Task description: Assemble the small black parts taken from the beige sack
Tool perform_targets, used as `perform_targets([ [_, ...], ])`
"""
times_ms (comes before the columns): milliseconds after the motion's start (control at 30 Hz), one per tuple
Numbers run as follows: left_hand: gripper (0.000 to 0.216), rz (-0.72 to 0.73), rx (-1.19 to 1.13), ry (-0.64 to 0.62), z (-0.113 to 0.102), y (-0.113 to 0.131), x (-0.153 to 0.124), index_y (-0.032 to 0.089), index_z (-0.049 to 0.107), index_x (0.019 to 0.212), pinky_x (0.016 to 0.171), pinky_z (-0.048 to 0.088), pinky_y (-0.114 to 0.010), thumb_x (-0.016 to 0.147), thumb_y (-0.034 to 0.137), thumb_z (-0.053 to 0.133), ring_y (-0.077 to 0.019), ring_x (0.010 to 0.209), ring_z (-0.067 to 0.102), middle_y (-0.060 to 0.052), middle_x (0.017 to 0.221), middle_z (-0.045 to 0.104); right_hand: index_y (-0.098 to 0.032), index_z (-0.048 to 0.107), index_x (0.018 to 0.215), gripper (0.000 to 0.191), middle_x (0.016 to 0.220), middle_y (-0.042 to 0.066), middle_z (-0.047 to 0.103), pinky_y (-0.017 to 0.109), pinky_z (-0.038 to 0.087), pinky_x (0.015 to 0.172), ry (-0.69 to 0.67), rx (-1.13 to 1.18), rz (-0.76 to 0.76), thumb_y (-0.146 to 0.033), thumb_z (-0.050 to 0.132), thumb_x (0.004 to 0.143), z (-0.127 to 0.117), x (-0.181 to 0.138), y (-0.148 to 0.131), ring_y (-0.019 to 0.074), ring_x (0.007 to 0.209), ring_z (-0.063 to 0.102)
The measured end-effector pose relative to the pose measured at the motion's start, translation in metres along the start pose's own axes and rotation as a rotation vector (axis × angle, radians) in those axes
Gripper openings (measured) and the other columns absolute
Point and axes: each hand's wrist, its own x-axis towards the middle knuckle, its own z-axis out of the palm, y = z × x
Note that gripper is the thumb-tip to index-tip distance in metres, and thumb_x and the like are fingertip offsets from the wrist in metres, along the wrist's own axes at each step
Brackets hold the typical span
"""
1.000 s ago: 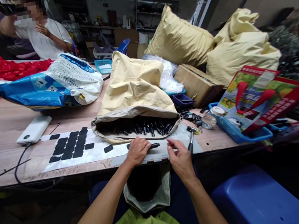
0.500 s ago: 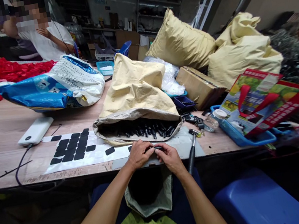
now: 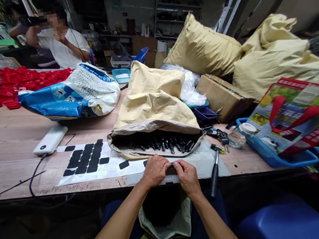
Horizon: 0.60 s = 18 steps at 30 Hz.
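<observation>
My left hand [image 3: 156,170] and my right hand [image 3: 187,175] meet at the table's front edge, fingers closed in a pinch. A thin dark sliver shows between their fingertips; the fingers cover most of it and its kind is unclear. Just beyond them lies an open cream sack [image 3: 154,91], its mouth facing me, with many slim black pieces [image 3: 163,143] inside. Black rounded squares [image 3: 88,161] lie in rows on a white sheet [image 3: 115,169] to the left. A hammer [image 3: 215,171] rests right of my right hand, its handle over the edge. Below my hands, a sack [image 3: 170,233] gapes open at my lap.
A white power bank [image 3: 50,140] with a cable lies left. Behind it are a blue-white bag [image 3: 81,94] and red pieces [image 3: 26,83]. At right stand a clear jar [image 3: 239,136], a blue basket [image 3: 277,158] and a carton [image 3: 223,96]. A person [image 3: 63,46] sits across the table.
The view has swung left, so the scene sits farther right. My hands stay together at the edge, now slightly farther apart at the fingertips, and less of the dark piece shows.
</observation>
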Motion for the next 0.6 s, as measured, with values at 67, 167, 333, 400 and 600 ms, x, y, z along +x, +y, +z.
perform_targets([
  [67, 0.036, 0.0, -0.005, -0.003, 0.0, 0.0, 0.0, 0.023, 0.07, 0.09, 0.084, 0.033, -0.039, 0.104, 0.034, 0.039, -0.0233, 0.092, 0.054, -0.004, 0.091, 0.072, -0.016, 0.07, 0.078, 0.038, 0.068, 0.0, 0.062, 0.025, 0.04, 0.065, 0.0, 0.005, 0.004, -0.047, 0.053, 0.093, 0.0, 0.002, -0.001, 0.0156, 0.067, 0.053],
  [167, 0.039, 0.005, -0.042, 0.005, -0.004, 0.002, -0.001, 0.023, 0.069, 0.088, 0.084, 0.033, -0.039, 0.105, 0.036, 0.037, -0.0227, 0.09, 0.053, -0.003, 0.089, 0.072, -0.016, 0.07, 0.08, 0.037, 0.069, 0.0, 0.061, 0.025, 0.041, 0.064, -0.002, 0.024, -0.012, -0.048, 0.054, 0.093, 0.0, 0.002, -0.001, 0.0155, 0.066, 0.052],
  [333, 0.045, 0.023, -0.169, 0.023, -0.013, 0.006, -0.004, 0.022, 0.068, 0.08, 0.083, 0.034, -0.037, 0.104, 0.043, 0.036, -0.0204, 0.085, 0.053, -0.002, 0.081, 0.07, -0.018, 0.064, 0.076, 0.038, 0.062, -0.003, 0.053, 0.024, 0.038, 0.059, 0.049, 0.051, -0.061, -0.048, 0.051, 0.097, -0.004, -0.018, 0.006, 0.0138, 0.06, 0.047],
  [400, 0.045, 0.022, -0.239, 0.055, -0.015, 0.007, -0.006, 0.022, 0.069, 0.081, 0.085, 0.035, -0.037, 0.104, 0.044, 0.037, -0.0198, 0.086, 0.054, -0.002, 0.084, 0.071, -0.02, 0.055, 0.066, 0.043, 0.056, -0.004, 0.045, 0.025, 0.036, 0.056, 0.122, 0.049, -0.072, -0.048, 0.049, 0.098, -0.008, -0.036, 0.01, 0.0131, 0.056, 0.042],
  [600, 0.042, 0.009, -0.296, 0.12, -0.014, 0.008, -0.008, 0.021, 0.069, 0.079, 0.086, 0.037, -0.035, 0.101, 0.045, 0.043, -0.0197, 0.086, 0.059, -0.003, 0.083, 0.071, -0.019, 0.061, 0.067, 0.035, 0.063, 0.0, 0.057, 0.026, 0.038, 0.058, -0.114, -0.193, -0.189, -0.037, 0.054, 0.096, -0.006, -0.083, 0.017, 0.0144, 0.058, 0.052],
])
